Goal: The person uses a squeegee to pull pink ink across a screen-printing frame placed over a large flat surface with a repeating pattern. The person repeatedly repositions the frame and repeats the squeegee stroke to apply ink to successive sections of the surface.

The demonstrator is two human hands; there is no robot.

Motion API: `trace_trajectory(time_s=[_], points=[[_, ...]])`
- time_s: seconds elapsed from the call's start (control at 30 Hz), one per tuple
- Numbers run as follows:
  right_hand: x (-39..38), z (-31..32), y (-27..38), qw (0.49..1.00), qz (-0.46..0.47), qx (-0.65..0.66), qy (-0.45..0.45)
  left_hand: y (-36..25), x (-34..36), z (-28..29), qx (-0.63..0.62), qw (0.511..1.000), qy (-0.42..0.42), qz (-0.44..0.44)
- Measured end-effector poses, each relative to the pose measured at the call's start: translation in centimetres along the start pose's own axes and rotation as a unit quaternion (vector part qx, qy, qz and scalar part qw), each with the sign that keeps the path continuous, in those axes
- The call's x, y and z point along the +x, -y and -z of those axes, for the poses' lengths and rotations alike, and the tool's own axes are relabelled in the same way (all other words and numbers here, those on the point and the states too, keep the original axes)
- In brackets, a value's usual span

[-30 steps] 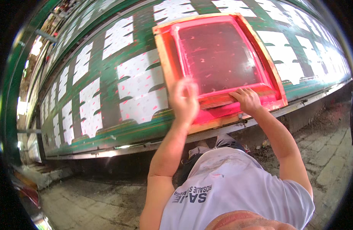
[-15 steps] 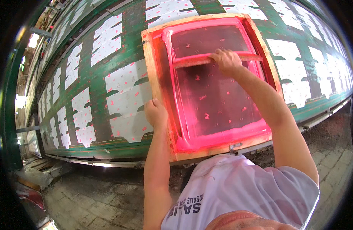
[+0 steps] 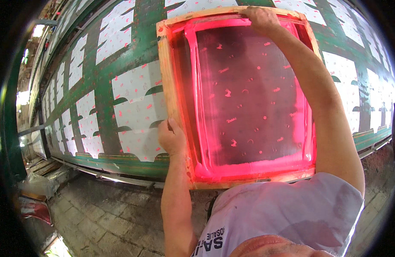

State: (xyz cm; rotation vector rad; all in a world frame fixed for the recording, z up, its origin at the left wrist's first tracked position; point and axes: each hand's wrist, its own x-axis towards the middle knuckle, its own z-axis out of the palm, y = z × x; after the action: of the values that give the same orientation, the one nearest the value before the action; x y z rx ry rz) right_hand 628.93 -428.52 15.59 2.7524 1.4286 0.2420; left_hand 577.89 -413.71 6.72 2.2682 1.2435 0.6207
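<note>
Fingers of the left hand (image 3: 171,138) curl against the left wooden side of the frame (image 3: 169,85), gripping it near its near-left corner. The right hand (image 3: 261,19) reaches to the far end of the frame, its fingers closed over something at the far rail; what they clasp is hidden under the hand, so I cannot tell what it is. The frame lies flat on the long green table (image 3: 104,100), its mesh (image 3: 249,98) dark in the middle and wet with bright pink ink (image 3: 249,168) pooled along the near and left edges. White cloth pieces (image 3: 137,115) with small pink marks lie in rows on the table, to the left and right of the frame. Near the table is a paved floor (image 3: 103,214).
</note>
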Motion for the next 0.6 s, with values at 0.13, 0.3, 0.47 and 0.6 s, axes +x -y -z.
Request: trace_trajectory(time_s=[0.13,0.3,0.47,0.6], points=[[0.4,-0.4,-1.0,1.000,0.010,-0.010,0.006,0.1,-0.1,0.1,0.007,0.999,-0.020,-0.032],[0.0,1.8,-0.1,0.998,-0.003,-0.004,0.063,0.0,-0.3,0.2,-0.024,0.997,-0.048,-0.062],[-5.3,3.9,2.8,0.994,0.016,0.017,0.104,-0.1,-0.2,0.0,-0.003,0.993,-0.012,-0.114],[-12.8,5.0,6.5,0.990,0.039,0.022,0.131,-0.7,-0.2,0.3,0.031,0.992,0.003,-0.120]])
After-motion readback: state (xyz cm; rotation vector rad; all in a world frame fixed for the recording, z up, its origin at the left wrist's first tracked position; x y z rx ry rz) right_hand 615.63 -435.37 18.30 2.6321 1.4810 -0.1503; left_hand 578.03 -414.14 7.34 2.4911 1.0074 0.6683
